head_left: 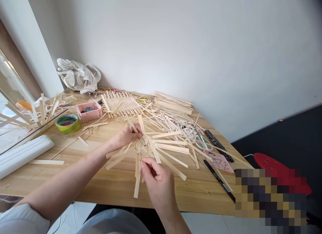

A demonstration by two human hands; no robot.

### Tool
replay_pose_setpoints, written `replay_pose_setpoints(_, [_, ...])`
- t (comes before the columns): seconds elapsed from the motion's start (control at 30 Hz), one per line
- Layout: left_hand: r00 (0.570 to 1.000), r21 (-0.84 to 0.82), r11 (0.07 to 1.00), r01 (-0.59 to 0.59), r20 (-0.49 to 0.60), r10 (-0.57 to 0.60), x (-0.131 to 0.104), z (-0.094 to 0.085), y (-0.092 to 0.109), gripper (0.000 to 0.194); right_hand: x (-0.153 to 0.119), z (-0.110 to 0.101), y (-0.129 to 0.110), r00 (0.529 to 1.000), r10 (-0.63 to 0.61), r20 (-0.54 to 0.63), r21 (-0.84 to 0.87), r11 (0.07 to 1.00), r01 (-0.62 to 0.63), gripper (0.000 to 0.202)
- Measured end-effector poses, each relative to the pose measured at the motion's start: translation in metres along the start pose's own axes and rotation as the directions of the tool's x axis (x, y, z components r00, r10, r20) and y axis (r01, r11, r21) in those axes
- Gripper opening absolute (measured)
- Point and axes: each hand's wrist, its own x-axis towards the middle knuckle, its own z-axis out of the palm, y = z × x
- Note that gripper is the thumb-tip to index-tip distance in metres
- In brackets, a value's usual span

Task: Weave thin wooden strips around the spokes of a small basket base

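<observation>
A woven piece of pale strips (171, 148), its ends radiating outward, is between my hands above the wooden table. My left hand (130, 135) pinches its upper left side, with thumb and fingers closed beside two upright strips. Below the centre of the piece, my right hand (156, 175) is closed in a pinch near its lower strips. A thin dark strand runs from the centre down toward the right fingertips; exactly what they pinch is too small to make out. The fingers partly cover the piece's edge.
Behind lie a flat woven mat (120, 104) and strip bundles (172, 104). Green tape (67, 124), a pink box (89, 111) and a white roll (25, 155) sit left. Scissors (203, 142), a black knife (218, 145), a pink tray (219, 160) and a black pen (218, 180) lie right.
</observation>
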Motion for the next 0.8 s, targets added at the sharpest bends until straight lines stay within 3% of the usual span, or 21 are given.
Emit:
replay_pose_setpoints(0.07, [1.0,0.002,1.0,-0.012,0.006,0.012,0.0,0.001,0.0,0.004,0.006,0.003,0.002,0.987,0.162,0.011,0.153,0.975,-0.162,0.018])
replay_pose_setpoints(0.17, [0.999,-0.007,0.999,-0.031,0.014,0.031,0.0,0.001,0.001,0.006,0.014,0.007,0.001,0.941,0.333,0.056,0.427,0.844,-0.324,0.019])
replay_pose_setpoints(0.3, [0.998,-0.024,0.998,-0.052,0.031,0.053,-0.001,0.003,0.001,0.006,0.029,0.012,0.001,0.93,0.363,0.06,0.624,0.714,-0.319,0.021])
replay_pose_setpoints(0.47, [0.998,-0.049,0.997,-0.065,0.023,0.066,-0.003,0.008,0.001,0.009,0.046,0.019,0.008,0.916,0.393,0.079,0.74,0.593,-0.318,0.022])
replay_pose_setpoints(0.8, [0.995,-0.094,0.992,-0.08,0.05,0.085,-0.005,0.006,-0.002,0.009,0.053,0.026,0.015,0.907,0.417,0.053,0.754,0.578,-0.311,0.024])
